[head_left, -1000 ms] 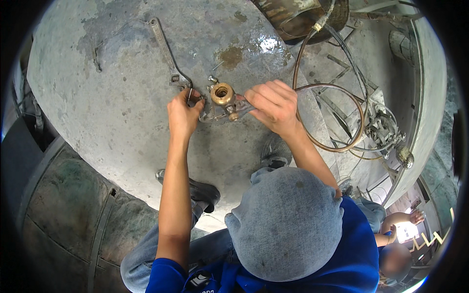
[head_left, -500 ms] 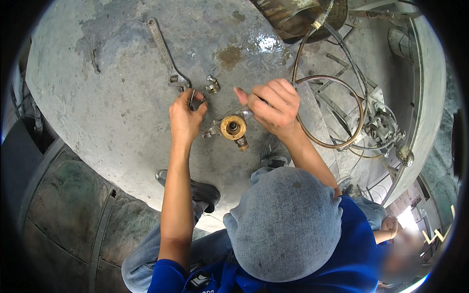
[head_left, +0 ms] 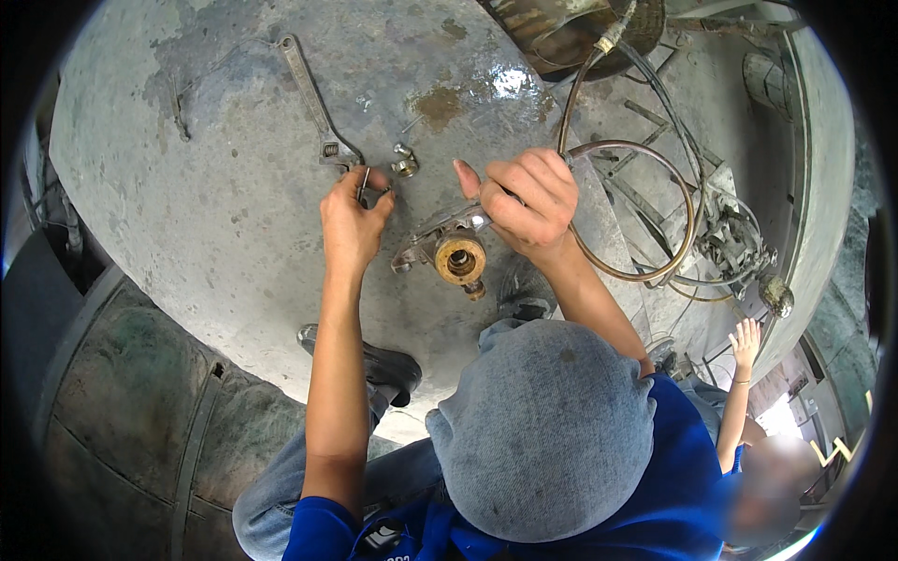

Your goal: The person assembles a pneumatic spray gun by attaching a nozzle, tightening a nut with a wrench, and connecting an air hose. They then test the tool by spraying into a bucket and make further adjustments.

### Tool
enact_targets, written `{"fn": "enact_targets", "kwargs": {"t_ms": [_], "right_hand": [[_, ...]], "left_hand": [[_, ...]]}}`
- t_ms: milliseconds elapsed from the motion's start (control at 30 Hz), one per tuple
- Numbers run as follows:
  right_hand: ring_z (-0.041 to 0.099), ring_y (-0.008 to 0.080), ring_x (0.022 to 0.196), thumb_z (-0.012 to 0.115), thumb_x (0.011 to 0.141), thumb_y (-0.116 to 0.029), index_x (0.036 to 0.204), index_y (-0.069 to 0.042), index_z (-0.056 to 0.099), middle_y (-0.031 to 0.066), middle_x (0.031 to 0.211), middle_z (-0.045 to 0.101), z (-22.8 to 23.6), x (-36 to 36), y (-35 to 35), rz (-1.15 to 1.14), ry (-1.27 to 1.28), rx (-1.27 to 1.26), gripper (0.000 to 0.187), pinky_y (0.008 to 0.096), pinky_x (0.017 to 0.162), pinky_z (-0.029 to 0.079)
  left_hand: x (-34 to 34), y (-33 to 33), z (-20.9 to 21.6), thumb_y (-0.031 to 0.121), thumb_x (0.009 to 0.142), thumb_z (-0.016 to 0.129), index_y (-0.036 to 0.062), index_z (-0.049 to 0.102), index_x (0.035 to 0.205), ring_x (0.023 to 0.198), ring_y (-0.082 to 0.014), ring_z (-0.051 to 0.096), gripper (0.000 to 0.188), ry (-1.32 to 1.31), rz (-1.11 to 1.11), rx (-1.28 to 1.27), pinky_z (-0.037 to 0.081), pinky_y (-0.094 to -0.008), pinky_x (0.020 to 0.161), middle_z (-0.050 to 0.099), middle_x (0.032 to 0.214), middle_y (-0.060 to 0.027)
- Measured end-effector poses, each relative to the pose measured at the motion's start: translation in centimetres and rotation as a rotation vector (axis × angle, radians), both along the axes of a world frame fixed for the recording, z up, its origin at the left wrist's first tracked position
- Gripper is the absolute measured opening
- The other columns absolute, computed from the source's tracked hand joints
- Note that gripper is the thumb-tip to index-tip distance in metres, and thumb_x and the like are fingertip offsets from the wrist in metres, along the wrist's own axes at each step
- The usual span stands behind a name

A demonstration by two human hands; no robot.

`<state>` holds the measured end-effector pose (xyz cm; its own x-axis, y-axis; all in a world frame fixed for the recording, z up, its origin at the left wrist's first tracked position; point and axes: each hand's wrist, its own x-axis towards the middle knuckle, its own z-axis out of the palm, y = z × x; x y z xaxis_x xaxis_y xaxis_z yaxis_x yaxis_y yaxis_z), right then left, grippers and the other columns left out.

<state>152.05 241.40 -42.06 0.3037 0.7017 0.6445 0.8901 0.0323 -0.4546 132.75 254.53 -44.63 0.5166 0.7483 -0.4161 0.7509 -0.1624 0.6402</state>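
Low over the grey floor, my right hand (head_left: 533, 201) is closed round the handle end of a metal fitting with a round brass collar (head_left: 458, 259). Its collar faces up, showing a dark centre hole; a short brass stub points toward me, and a metal arm sticks out left. My fingers hide the handle's shape. My left hand (head_left: 351, 217) pinches a small thin metal piece (head_left: 364, 184) between thumb and fingers, its kind unclear. Just beyond that hand lies an adjustable wrench (head_left: 318, 103), jaw end nearest it. Small shiny metal nuts (head_left: 405, 165) rest to its right.
A coiled hose (head_left: 687, 234) lies at right, beside a tangle of metal parts (head_left: 739, 238). A rusty drum (head_left: 599, 42) stands at the far edge. My shoes (head_left: 388, 369) are close below the fitting. Another person's raised hand (head_left: 745, 343) shows at lower right.
The fitting has tilted in my right hand, its brass collar shifting right and toward me. My left hand has barely moved. The other person's hand has risen at lower right.
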Motion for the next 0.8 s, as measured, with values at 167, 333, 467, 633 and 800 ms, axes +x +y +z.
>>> {"fn": "enact_targets", "kwargs": {"t_ms": [167, 333, 467, 633, 800], "right_hand": [[0.054, 0.0154, 0.063, 0.087, 0.070, -0.004, 0.072, -0.014, 0.052, -0.0022, 0.076, 0.061, -0.2, 0.0, 0.0, -0.013, -0.016, 0.019, 0.037, 0.0299, 0.060, 0.041], [0.054, 0.0157, 0.063, 0.088, 0.070, -0.004, 0.071, -0.014, 0.052, -0.0021, 0.077, 0.062, -0.2, 0.1, -0.1, -0.016, -0.011, 0.014, 0.037, 0.0300, 0.060, 0.041], [0.056, 0.0173, 0.064, 0.087, 0.070, -0.004, 0.073, -0.012, 0.054, -0.0003, 0.078, 0.063, -0.3, 0.5, -0.4, 0.005, 0.051, 0.007, 0.034, 0.0310, 0.058, 0.041], [0.060, 0.0224, 0.065, 0.081, 0.064, -0.003, 0.085, -0.006, 0.061, 0.0057, 0.082, 0.064, -0.3, 1.4, -1.1, -0.050, 0.261, -0.110, 0.028, 0.0346, 0.056, 0.044], [0.071, 0.0274, 0.084, 0.075, 0.060, 0.004, 0.123, -0.003, 0.063, 0.0120, 0.099, 0.071, -0.9, 2.0, -1.4, -0.200, 0.532, -0.397, 0.064, 0.0355, 0.077, 0.056]], "left_hand": [[0.0, -0.1, 0.1, 0.007, 0.077, 0.081, 0.0015, 0.069, 0.095, 0.062, -0.0132, 0.052, 0.022, 0.036, 0.006, -0.015, 0.045, -0.0320, 0.060, 0.066, 0.076, -0.0058], [0.1, -0.2, 0.1, 0.008, 0.077, 0.082, 0.0011, 0.069, 0.095, 0.066, -0.0138, 0.055, 0.023, 0.017, 0.004, -0.021, 0.047, -0.0326, 0.064, 0.068, 0.078, -0.0068], [-0.2, -0.1, -0.1, 0.007, 0.079, 0.081, 0.0004, 0.071, 0.098, 0.074, -0.0146, 0.061, 0.022, 0.005, 0.046, -0.081, 0.050, -0.0320, 0.072, 0.071, 0.083, -0.0069], [-0.8, 0.5, -0.2, 0.007, 0.082, 0.083, -0.0011, 0.073, 0.101, 0.078, -0.0158, 0.067, 0.023, -0.134, 0.139, -0.149, 0.052, -0.0325, 0.073, 0.076, 0.093, -0.0083], [-1.2, 0.8, 1.7, 0.003, 0.085, 0.082, -0.0010, 0.073, 0.104, 0.066, -0.0053, 0.051, 0.021, -0.195, 0.218, -0.255, 0.042, -0.0225, 0.061, 0.072, 0.100, -0.0017]]}}
